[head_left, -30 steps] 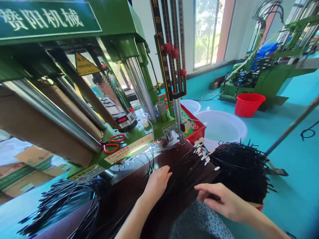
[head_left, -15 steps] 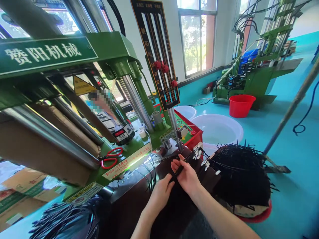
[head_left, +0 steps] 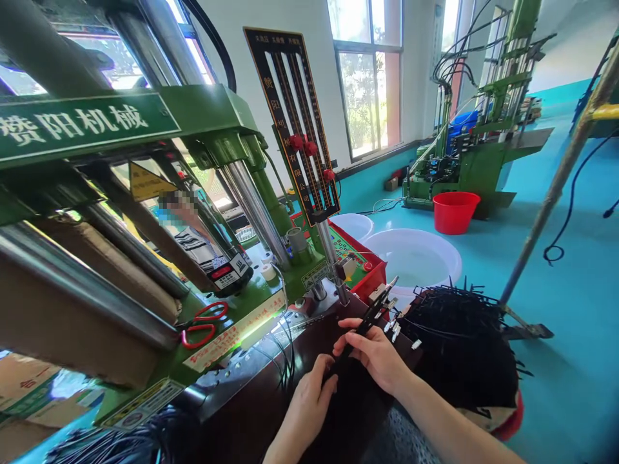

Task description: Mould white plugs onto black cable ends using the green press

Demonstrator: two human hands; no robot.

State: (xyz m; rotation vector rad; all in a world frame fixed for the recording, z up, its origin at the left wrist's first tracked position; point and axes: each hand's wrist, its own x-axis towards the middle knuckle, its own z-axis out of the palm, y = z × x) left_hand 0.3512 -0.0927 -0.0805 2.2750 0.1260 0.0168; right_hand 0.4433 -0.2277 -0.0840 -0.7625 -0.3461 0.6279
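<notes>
"Cables (head_left: 373, 316), bunched and black, in the head view. Lay where, exactly?"

"Ran slantwise over the dark surface (head_left: 251, 396), with upper ends raised toward the red control box (head_left: 370, 283). Held in the right grip (head_left: 380, 357), curled around the bunch. Couldn't tell about the left grip (head_left: 309, 393): bent beside the lower stretch, but too dark there to see whether closed on any strand."

"Looked easy to handle?"

"Seemed light and pliable, perhaps a little springy, and likely smooth enough to slide strand over strand. Judged best taken as a whole bunch, a little below the ends, rather than by the tips, perhaps the weakest part."

"Noticed other things around?"

"Saw white connectors (head_left: 396, 331) just beside the bunch, a large black pile (head_left: 464, 348) further right, thin wires (head_left: 289, 348) drooping at the front of the green press (head_left: 213, 109), and red-handled scissors (head_left: 198, 336) at the edge of that press."

"And in the way?"

"Counted the connectors as the nearest snag, then the thin wires. Judged the pale tub (head_left: 416, 261) and red bucket (head_left: 454, 216) well apart. Made out a person (head_left: 196, 248) behind the press, away from the bunch."
</notes>
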